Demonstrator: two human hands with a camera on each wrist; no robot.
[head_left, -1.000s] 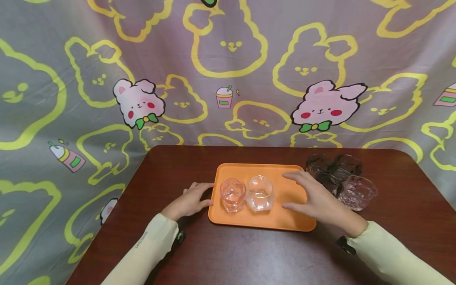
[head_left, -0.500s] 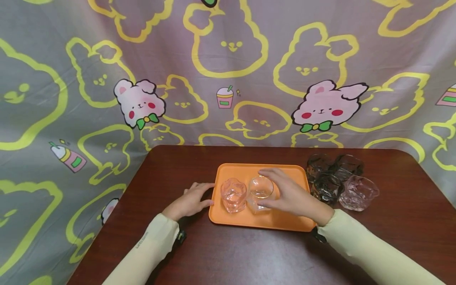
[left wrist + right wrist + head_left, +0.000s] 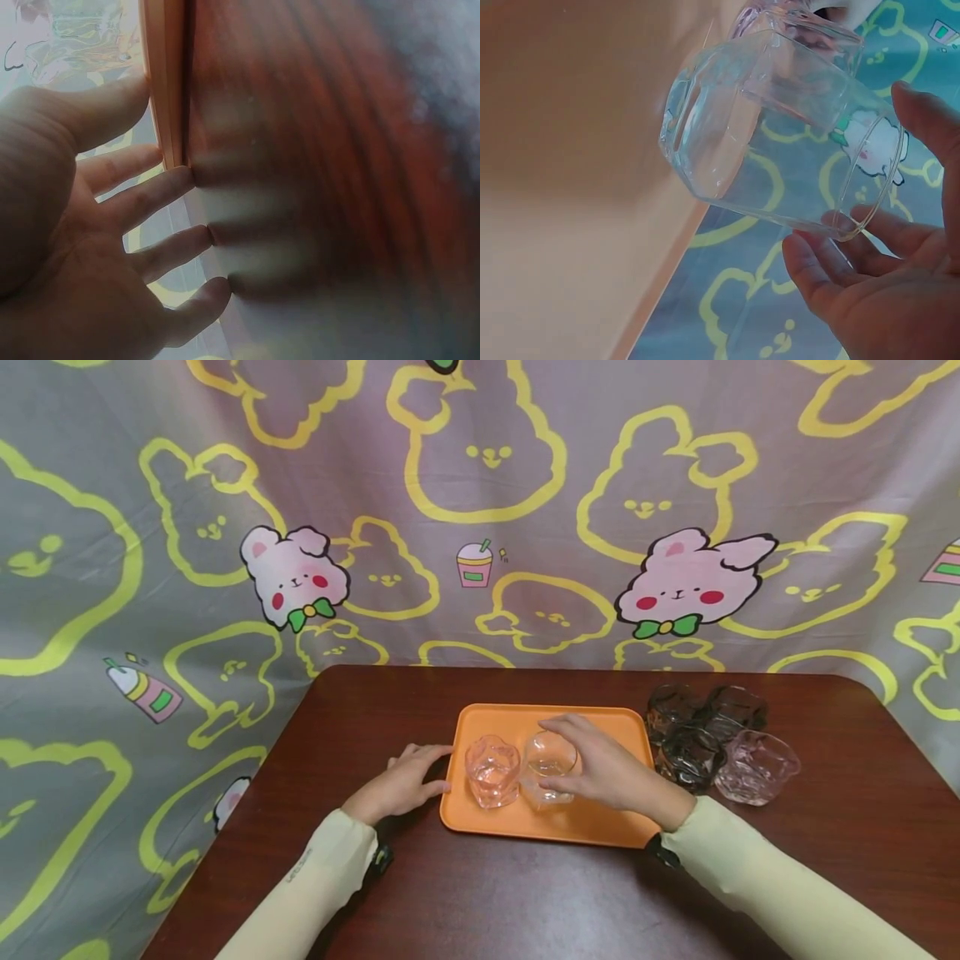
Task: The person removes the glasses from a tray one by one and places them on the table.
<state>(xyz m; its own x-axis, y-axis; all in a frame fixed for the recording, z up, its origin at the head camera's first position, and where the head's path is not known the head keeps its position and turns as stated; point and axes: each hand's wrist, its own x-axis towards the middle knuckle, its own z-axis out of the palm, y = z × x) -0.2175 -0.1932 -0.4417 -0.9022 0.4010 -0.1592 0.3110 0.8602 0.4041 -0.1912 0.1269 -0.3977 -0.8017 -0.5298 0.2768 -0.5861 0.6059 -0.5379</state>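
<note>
In the head view my left hand (image 3: pixel 401 781) rests at the left edge of the orange tray (image 3: pixel 607 814); the left wrist view shows its thumb and index finger at the tray's side (image 3: pixel 166 90), the other fingers spread on the table. My right hand (image 3: pixel 600 768) is around the upper part of a clear glass (image 3: pixel 551 768) standing on the tray. In the right wrist view several fingertips (image 3: pixel 799 259) overlap the glass near its rim, while the thumb shows a small gap from it. Just left of that glass stands a pink-tinted glass (image 3: pixel 492 772) with a wavy rim.
Beyond the tray's right edge stand three dark glasses (image 3: pixel 690 758) and a pale pinkish glass (image 3: pixel 756 768), close together on the brown table (image 3: pixel 487 893). A patterned curtain (image 3: pixel 525 543) hangs behind and along the left.
My right hand has moved left from the tray's right side to the clear glass and drawn its fingers slightly closer around it. My left hand has stayed at the tray's edge.
</note>
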